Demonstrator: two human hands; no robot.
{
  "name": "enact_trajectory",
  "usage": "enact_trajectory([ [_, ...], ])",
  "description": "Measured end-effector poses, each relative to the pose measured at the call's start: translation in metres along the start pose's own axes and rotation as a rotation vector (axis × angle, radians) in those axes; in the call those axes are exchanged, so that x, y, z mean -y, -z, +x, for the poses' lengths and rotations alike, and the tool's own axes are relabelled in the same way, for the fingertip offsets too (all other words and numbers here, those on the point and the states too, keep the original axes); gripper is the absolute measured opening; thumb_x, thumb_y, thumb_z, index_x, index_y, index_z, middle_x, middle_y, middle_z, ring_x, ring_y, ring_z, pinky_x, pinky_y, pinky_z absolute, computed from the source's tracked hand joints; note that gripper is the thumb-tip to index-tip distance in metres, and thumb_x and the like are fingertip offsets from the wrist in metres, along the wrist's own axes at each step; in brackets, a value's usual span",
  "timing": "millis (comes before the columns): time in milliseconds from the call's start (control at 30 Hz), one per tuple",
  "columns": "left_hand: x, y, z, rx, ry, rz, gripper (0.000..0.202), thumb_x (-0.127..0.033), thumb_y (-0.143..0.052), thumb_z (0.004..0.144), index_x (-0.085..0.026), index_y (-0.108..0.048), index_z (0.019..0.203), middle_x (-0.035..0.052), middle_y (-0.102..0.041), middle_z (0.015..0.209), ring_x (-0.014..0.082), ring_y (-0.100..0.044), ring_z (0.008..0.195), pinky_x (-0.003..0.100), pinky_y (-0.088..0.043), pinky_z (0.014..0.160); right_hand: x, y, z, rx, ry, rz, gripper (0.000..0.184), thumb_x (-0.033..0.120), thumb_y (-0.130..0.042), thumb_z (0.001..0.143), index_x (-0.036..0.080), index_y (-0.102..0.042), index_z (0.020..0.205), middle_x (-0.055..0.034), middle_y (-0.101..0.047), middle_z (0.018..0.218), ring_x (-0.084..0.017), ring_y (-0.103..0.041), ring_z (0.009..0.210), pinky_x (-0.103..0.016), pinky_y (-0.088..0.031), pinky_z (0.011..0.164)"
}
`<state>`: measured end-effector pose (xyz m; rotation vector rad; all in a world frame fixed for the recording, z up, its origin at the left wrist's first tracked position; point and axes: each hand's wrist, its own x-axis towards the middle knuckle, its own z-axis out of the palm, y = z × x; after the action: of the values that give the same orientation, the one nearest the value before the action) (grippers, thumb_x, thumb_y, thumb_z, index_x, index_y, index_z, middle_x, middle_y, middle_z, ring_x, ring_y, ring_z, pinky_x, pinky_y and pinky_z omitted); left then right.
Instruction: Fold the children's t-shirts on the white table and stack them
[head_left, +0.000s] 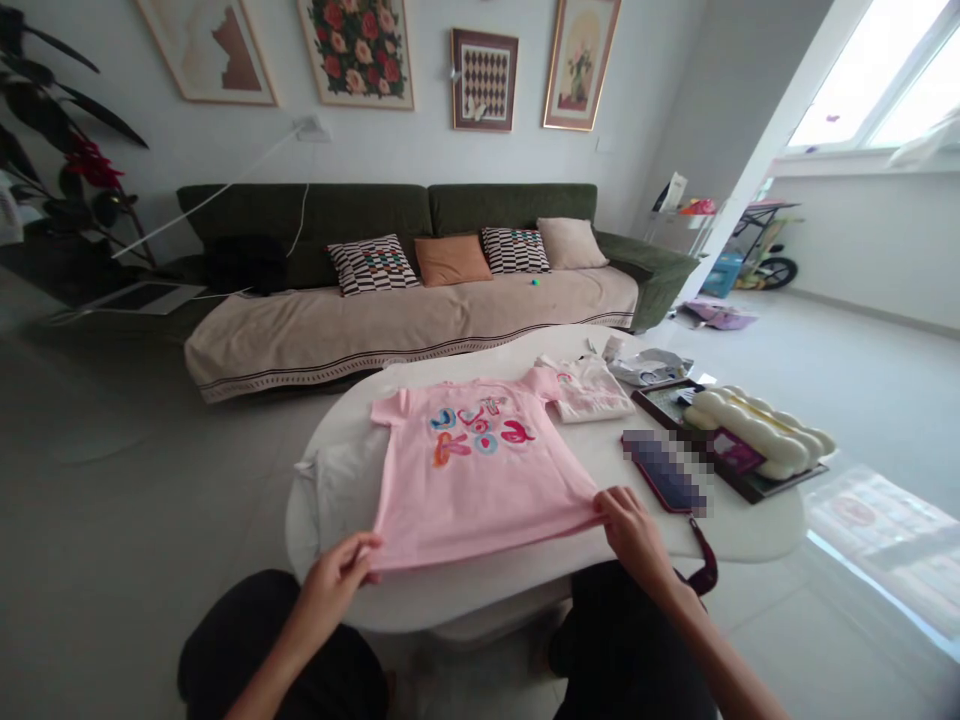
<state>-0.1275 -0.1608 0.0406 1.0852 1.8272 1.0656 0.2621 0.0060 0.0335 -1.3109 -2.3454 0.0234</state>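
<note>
A pink T-shirt (465, 500) with colourful painted-looking lettering on its chest lies spread on the white table (480, 605), its neck toward the sofa and its hem toward me. My left hand (345, 570) pinches the left corner of the hem. At the opposite corner, my right hand (630, 525) is closed on the hem too, and the fabric between them is stretched fairly straight. A folded white T-shirt (596, 390) with a pink print sits beyond the right sleeve. Pale cloth or plastic (341, 490) lies partly under the pink shirt's left side.
Right of the shirt rests a phone (664, 475) with a dark strap (705, 565) hanging over the table edge. Farther right are a tray (757, 490) carrying a cream bubble-shaped tissue box (757, 420) and a crumpled silver bag (652, 365). A green sofa (510, 205) stands behind the table.
</note>
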Motion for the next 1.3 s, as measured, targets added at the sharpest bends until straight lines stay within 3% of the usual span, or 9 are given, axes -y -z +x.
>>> enact_trajectory([
  [67,0.033,-0.02,-0.007,0.071,0.092,0.037,0.04,-0.049,-0.05,0.065,-0.018,-0.056,0.091,0.0037,-0.063,0.085,0.0153,-0.06,0.057,0.027,-0.048,0.06,-0.006,-0.022,-0.023,0.129,-0.017,-0.012,0.026,0.003,-0.036,0.068,0.021,-0.052,0.077,-0.0045,-0.054,0.079,-0.019,-0.048,0.082,-0.028,-0.039,0.071],
  [167,0.049,-0.03,-0.014,0.18,0.152,0.102,0.045,-0.05,-0.047,0.066,-0.019,-0.053,0.097,0.0023,-0.063,0.078,0.0136,-0.058,0.05,0.025,-0.045,0.054,-0.014,-0.033,-0.04,0.204,-0.059,-0.02,0.031,0.001,-0.034,0.067,0.02,-0.054,0.082,-0.0052,-0.057,0.085,-0.018,-0.049,0.085,-0.028,-0.039,0.072],
  [300,0.026,-0.01,-0.009,0.524,0.238,0.282,0.038,-0.044,-0.042,0.072,-0.016,-0.053,0.096,-0.0035,-0.055,0.05,0.0111,-0.049,0.038,0.019,-0.034,0.04,-0.026,-0.025,-0.042,0.295,-0.072,0.022,0.033,0.002,-0.031,0.071,0.02,-0.056,0.083,-0.0061,-0.058,0.088,-0.018,-0.05,0.089,-0.028,-0.039,0.074],
  [400,-0.007,0.002,0.008,0.72,0.187,0.479,0.03,-0.039,-0.04,0.075,-0.015,-0.057,0.079,-0.0022,-0.055,0.049,0.0107,-0.048,0.038,0.019,-0.032,0.039,-0.032,-0.013,-0.037,0.433,-0.044,0.071,0.031,0.004,-0.035,0.071,0.02,-0.058,0.084,-0.0053,-0.06,0.088,-0.017,-0.052,0.088,-0.026,-0.039,0.073],
  [533,-0.049,-0.017,0.051,0.474,-0.204,0.644,0.029,-0.033,-0.039,0.08,-0.016,-0.062,0.084,0.0033,-0.065,0.074,0.0145,-0.059,0.068,0.022,-0.043,0.063,-0.024,0.0,-0.02,0.565,-0.095,0.001,0.02,0.012,-0.043,0.073,0.019,-0.061,0.078,-0.0054,-0.063,0.078,-0.018,-0.057,0.078,-0.026,-0.04,0.068],
  [700,-0.057,-0.086,0.115,0.129,-0.52,0.709,0.037,-0.021,-0.036,0.083,-0.016,-0.055,0.113,0.0092,-0.052,0.121,0.0189,-0.044,0.114,0.032,-0.033,0.097,0.025,-0.013,0.017,0.48,-0.09,-0.056,0.032,0.017,-0.029,0.085,0.017,-0.061,0.084,-0.0093,-0.063,0.088,-0.018,-0.059,0.084,-0.026,-0.041,0.073],
  [900,-0.009,-0.124,0.139,-0.014,-0.404,0.971,0.05,-0.041,-0.041,0.083,-0.033,-0.035,0.132,0.0035,-0.023,0.144,0.0336,-0.011,0.131,0.054,-0.019,0.1,0.062,-0.064,0.04,0.413,0.041,0.024,0.044,0.032,-0.033,0.087,0.023,-0.038,0.13,-0.0051,-0.03,0.141,-0.024,-0.021,0.13,-0.041,-0.024,0.102],
  [1100,0.015,-0.126,0.138,-0.129,-0.363,1.055,0.055,-0.049,-0.04,0.082,-0.04,-0.024,0.134,0.0003,-0.022,0.144,0.0368,-0.01,0.13,0.055,-0.016,0.099,0.045,-0.097,0.028,0.438,-0.092,-0.046,0.055,0.057,-0.028,0.084,0.04,-0.02,0.135,0.0042,-0.012,0.146,-0.034,0.001,0.132,-0.057,-0.014,0.1],
  [1300,0.013,-0.128,0.14,-0.182,-0.373,1.07,0.058,-0.051,-0.041,0.081,-0.038,-0.023,0.135,0.0007,-0.024,0.144,0.0364,-0.011,0.13,0.053,-0.018,0.1,0.045,-0.102,0.024,0.391,-0.145,-0.088,0.055,0.059,-0.026,0.083,0.04,-0.017,0.135,0.0056,-0.013,0.145,-0.035,0.005,0.131,-0.06,-0.013,0.099],
])
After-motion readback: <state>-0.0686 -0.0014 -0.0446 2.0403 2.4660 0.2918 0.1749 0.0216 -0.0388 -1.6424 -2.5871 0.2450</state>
